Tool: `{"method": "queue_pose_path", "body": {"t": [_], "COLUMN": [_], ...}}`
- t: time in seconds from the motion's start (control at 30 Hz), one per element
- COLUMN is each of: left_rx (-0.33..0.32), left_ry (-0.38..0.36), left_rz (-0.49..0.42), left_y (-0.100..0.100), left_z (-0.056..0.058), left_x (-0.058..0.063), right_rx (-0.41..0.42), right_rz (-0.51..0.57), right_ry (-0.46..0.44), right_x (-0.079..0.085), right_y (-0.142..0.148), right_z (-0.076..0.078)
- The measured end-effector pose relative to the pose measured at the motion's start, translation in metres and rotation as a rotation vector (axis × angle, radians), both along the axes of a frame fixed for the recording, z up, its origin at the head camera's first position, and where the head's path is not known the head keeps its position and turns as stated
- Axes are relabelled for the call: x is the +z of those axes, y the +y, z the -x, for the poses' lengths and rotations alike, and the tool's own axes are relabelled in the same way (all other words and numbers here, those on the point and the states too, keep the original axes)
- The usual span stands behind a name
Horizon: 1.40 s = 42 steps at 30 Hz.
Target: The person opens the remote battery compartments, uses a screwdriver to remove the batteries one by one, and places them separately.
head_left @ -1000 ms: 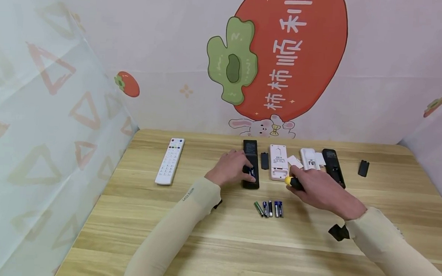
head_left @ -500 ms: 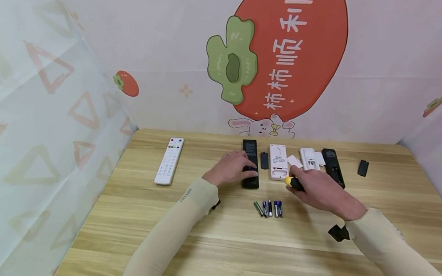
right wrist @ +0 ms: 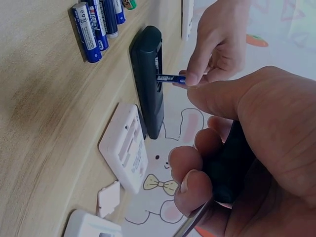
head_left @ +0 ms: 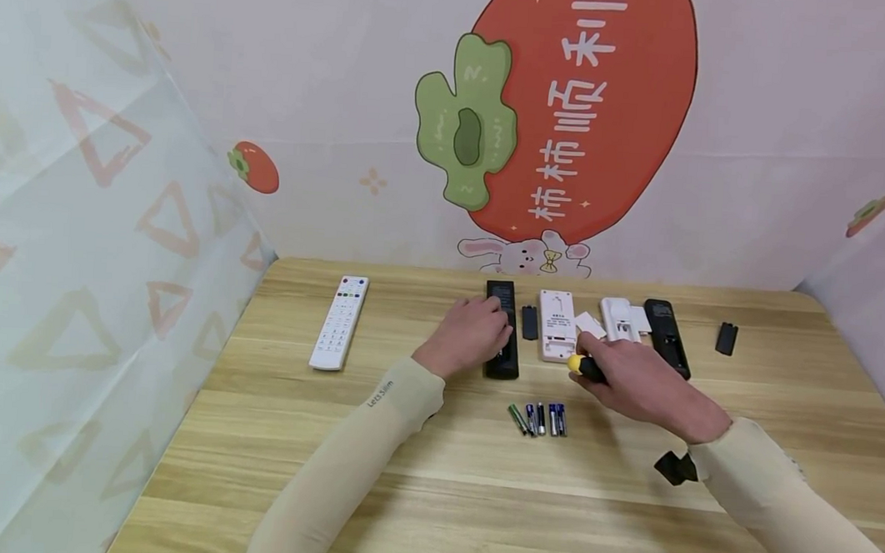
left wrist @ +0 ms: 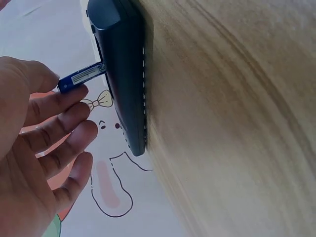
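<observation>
A black remote control [head_left: 503,368] lies back side up on the table, its battery compartment uncovered. My left hand [head_left: 470,332] is over it. Thumb and index finger pinch the end of a blue battery [left wrist: 83,75], which sticks up out of the compartment in the left wrist view. My right hand [head_left: 636,378] holds a screwdriver [head_left: 592,369] with a black and yellow handle, above the table near the pale pink remote [head_left: 556,316]. Its metal shaft [right wrist: 193,220] shows below the curled fingers in the right wrist view.
Several loose batteries [head_left: 541,419] lie in front of the remotes. Beside the pink remote are a black battery cover [head_left: 530,323] and a white cover [head_left: 589,323]. Farther right lie a small white remote [head_left: 616,309], another black remote [head_left: 665,332] and a black cover [head_left: 726,338]. A white remote [head_left: 339,323] lies left.
My left hand has risen from the black remote's compartment, tilting the blue battery up out of it. My right hand has stayed almost in place with the screwdriver.
</observation>
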<state>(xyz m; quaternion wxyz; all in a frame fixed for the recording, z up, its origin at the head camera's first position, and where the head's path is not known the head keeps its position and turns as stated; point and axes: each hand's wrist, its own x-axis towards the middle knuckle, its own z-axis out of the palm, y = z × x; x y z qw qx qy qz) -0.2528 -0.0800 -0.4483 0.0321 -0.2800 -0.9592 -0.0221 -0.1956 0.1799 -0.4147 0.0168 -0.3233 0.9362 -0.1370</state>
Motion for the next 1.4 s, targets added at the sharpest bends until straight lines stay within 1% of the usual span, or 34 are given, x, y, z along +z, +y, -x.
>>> {"method": "queue_pose_path", "body": {"t": [0.1, 0.17, 0.3, 0.4, 0.47, 0.5, 0.6, 0.7, 0.77, 0.87, 0.97, 1.1, 1.3, 1.4], "left_rx": [0.000, 0.003, 0.011, -0.015, -0.043, -0.056, -0.084, -0.082, -0.082, -0.082, -0.089, -0.109, -0.147, -0.158], "left_ry": [0.035, 0.031, -0.021, -0.087, -0.157, -0.207, -0.384, -0.547, -0.618, -0.689, -0.720, -0.720, -0.743, -0.772], "left_rz": [0.034, 0.030, -0.014, -0.046, -0.064, -0.072, -0.075, -0.057, -0.041, -0.031, -0.022, -0.030, -0.057, -0.087], "left_y": [0.001, 0.001, -0.001, -0.002, -0.001, -0.001, 0.001, 0.004, 0.005, 0.006, 0.005, 0.004, 0.001, 0.000], "left_z": [0.000, -0.001, -0.005, -0.008, -0.010, -0.012, -0.019, -0.028, -0.031, -0.035, -0.035, -0.034, -0.034, -0.034], "left_x": [0.000, 0.001, 0.008, 0.016, 0.022, 0.025, 0.031, 0.034, 0.033, 0.031, 0.026, 0.019, 0.017, 0.017], "right_rx": [0.001, 0.000, -0.001, 0.002, 0.004, 0.005, 0.002, -0.001, -0.003, 0.000, 0.005, 0.013, 0.015, 0.013], "right_rz": [0.001, 0.001, 0.003, 0.008, 0.011, 0.012, 0.011, 0.009, 0.007, 0.007, 0.007, 0.009, 0.015, 0.017], "right_ry": [0.004, 0.004, 0.002, 0.002, 0.001, 0.001, -0.003, -0.003, -0.002, 0.000, 0.000, 0.002, -0.010, -0.019], "right_x": [0.000, 0.000, 0.000, 0.000, 0.001, 0.001, 0.001, 0.001, 0.001, 0.001, 0.002, 0.002, 0.001, 0.001], "right_y": [0.000, 0.000, 0.000, -0.001, -0.001, -0.001, -0.002, -0.002, -0.002, -0.003, -0.003, -0.002, -0.002, -0.002], "right_z": [0.000, -0.001, -0.001, -0.001, -0.001, -0.001, 0.000, 0.000, 0.000, 0.000, -0.001, -0.001, -0.002, -0.002]}}
